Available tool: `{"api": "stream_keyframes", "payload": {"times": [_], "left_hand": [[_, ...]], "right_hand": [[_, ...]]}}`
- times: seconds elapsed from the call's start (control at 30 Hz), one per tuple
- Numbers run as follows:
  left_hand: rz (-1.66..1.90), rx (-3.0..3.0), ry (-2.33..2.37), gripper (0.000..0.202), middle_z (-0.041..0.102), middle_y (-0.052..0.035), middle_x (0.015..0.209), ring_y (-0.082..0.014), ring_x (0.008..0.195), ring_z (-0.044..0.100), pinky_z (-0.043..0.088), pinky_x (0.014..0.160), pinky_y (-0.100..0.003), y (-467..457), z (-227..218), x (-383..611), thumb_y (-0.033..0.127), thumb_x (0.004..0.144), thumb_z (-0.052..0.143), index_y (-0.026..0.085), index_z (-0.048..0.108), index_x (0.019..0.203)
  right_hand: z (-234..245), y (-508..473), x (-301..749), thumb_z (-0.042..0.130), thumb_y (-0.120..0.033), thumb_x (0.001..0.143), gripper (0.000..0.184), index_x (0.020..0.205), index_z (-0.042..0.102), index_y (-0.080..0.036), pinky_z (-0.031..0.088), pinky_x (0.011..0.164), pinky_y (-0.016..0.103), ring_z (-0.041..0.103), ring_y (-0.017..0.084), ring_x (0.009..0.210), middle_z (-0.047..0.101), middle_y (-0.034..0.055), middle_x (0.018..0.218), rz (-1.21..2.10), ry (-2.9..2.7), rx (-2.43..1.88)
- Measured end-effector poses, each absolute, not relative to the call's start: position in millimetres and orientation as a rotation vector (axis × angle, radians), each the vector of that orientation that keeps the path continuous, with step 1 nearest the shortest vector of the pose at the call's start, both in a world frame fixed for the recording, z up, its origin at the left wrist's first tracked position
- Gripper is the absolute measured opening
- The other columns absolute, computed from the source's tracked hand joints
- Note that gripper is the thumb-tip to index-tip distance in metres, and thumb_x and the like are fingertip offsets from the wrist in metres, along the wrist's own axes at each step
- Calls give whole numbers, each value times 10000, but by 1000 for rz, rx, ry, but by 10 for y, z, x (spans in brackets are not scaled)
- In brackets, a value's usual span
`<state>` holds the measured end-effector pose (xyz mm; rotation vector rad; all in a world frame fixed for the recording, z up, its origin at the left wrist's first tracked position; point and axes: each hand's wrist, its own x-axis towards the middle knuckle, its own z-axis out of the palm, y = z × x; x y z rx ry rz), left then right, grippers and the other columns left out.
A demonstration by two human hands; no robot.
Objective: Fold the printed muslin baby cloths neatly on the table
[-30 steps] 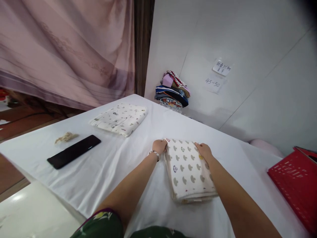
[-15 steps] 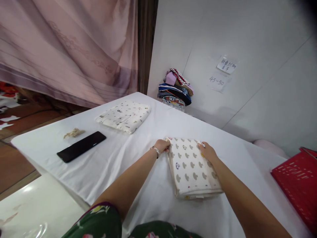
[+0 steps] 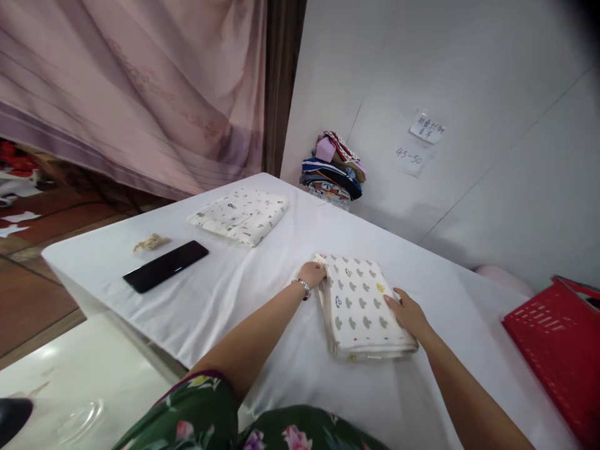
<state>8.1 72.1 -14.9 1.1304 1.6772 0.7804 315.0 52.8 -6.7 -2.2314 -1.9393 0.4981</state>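
A folded cream cloth with grey mouse-head prints lies on the white-covered table in front of me. My left hand, a silver bracelet at its wrist, pinches the cloth's far left corner. At the opposite side, my right hand grips the right edge, thumb on top and the other fingers partly hidden. Farther back to the left lies a second folded cloth, white with small scattered prints, apart from both hands.
On the white tablecloth, a black phone and a small beige bundle lie at left. A red plastic basket stands at right. Stacked folded fabrics sit against the wall, and a pink curtain hangs behind.
My right hand has slid down the cloth's right edge, toward me. My left hand keeps its hold at the far left corner. The view has shifted slightly.
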Motion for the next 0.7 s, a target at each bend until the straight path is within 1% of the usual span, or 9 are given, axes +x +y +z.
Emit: {"api": "stream_keyframes", "payload": {"times": [0.13,0.23,0.3,0.4,0.57,0.7], "left_hand": [[775,1067,1647,149,450,25,441,-135,510,537,321,453,-202,655,-199,36,176,680,541,186,453,560],[748,1042,1589,137,482,22,438,-128,481,541,338,456,-195,614,-192,38,193,685,553,181,471,576],[728,1033,1556,128,487,25,427,-126,459,539,345,450,-194,579,-170,63,189,676,560,178,477,579],[697,1030,1516,127,474,28,392,-127,425,525,342,432,-195,478,-138,124,173,666,553,174,478,564],[656,1039,1464,158,473,27,365,-118,401,508,319,410,-187,246,-126,231,164,656,549,170,466,521],[673,1035,1472,171,423,46,327,-101,361,449,269,393,-182,147,-148,256,159,654,549,173,451,515]], "right_hand": [[-62,503,3111,372,-542,832,571,1264,463,-179,419,807,308,563,234,1002,601,96,1132,516,-1956,-2191],[-39,515,3091,362,-525,841,497,1175,538,-201,421,765,298,583,225,938,634,73,1057,534,-2006,-2167],[-29,525,3086,363,-516,842,481,1141,560,-196,420,741,296,591,224,900,645,74,1016,543,-2016,-2171],[-29,530,3089,372,-514,837,494,1160,549,-185,417,738,299,591,231,904,640,87,1034,538,-2002,-2188],[-25,507,3082,382,-515,833,505,1201,518,-197,415,765,311,585,240,942,628,82,1076,528,-1983,-2196],[4,500,3065,410,-486,832,491,1216,511,-198,415,805,300,570,231,992,612,75,1124,522,-1977,-2153]]}}
